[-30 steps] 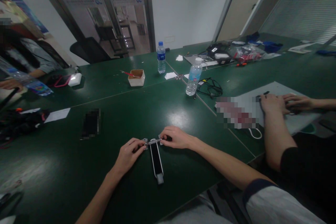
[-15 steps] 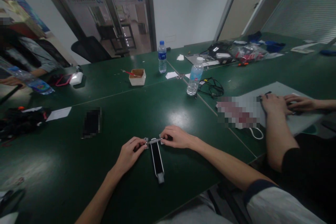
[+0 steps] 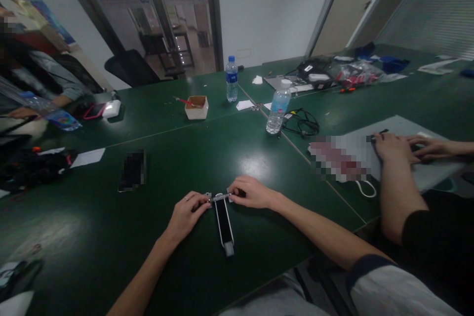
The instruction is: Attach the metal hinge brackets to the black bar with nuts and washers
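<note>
On the green table lies a long, narrow device with a black face, pale edges and a grey end piece pointing toward me. A thin metal crossbar runs across its far end, with a small metal plate at each side. My left hand is closed, thumb and fingers pinching the left metal plate. My right hand is closed too, its fingertips on the right metal plate. Fingers partly cover both plates, so their exact shape is hidden.
Left of my hands lies a blurred dark phone-like object. Beyond stand a small box, a blue-capped bottle and a white-capped bottle beside a black cable. At right, another person's hands rest over a grey board.
The whole view has shifted slightly, so things appear a little further right. Both my hands keep their hold at the crossbar's ends, and the device lies as before.
</note>
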`<state>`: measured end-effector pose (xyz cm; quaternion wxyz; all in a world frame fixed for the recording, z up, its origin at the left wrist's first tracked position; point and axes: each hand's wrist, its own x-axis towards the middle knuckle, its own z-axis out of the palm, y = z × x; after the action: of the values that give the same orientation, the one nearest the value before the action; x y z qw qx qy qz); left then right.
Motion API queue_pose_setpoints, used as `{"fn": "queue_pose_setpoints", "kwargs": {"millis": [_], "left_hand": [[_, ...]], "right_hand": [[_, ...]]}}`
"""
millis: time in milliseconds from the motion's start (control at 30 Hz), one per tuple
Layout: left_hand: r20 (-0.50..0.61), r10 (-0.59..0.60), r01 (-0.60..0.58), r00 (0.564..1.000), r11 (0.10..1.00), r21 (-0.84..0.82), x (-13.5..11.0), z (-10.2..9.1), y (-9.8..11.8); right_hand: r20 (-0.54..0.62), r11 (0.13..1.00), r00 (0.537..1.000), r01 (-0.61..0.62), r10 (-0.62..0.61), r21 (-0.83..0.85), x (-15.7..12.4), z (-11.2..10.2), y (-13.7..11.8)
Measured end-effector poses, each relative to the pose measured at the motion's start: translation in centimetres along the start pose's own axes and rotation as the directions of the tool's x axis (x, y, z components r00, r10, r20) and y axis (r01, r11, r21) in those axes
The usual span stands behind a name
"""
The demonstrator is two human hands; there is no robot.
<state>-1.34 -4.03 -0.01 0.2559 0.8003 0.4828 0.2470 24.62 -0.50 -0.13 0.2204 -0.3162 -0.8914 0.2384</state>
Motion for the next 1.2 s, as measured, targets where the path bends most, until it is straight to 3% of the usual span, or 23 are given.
{"fn": "queue_pose_setpoints", "kwargs": {"millis": [333,567,1200], "left_hand": [[0.017,-0.002,0.003,1.0,0.999,-0.032,-0.11,-0.47,0.65],[0.039,-0.07,0.07,0.997,0.998,-0.007,-0.1,-0.34,0.36],[-0.019,0.017,-0.018,1.0,1.0,-0.023,-0.34,0.06,0.05]], "right_hand": [[0.008,1.0,1.0,-0.023,0.022,0.02,-0.08,0.02,-0.33],[0.003,0.999,1.0,-0.026,0.026,0.034,-0.16,0.13,-0.18],[-0.008,1.0,1.0,-0.017,0.017,0.019,-0.16,0.51,0.11]]}}
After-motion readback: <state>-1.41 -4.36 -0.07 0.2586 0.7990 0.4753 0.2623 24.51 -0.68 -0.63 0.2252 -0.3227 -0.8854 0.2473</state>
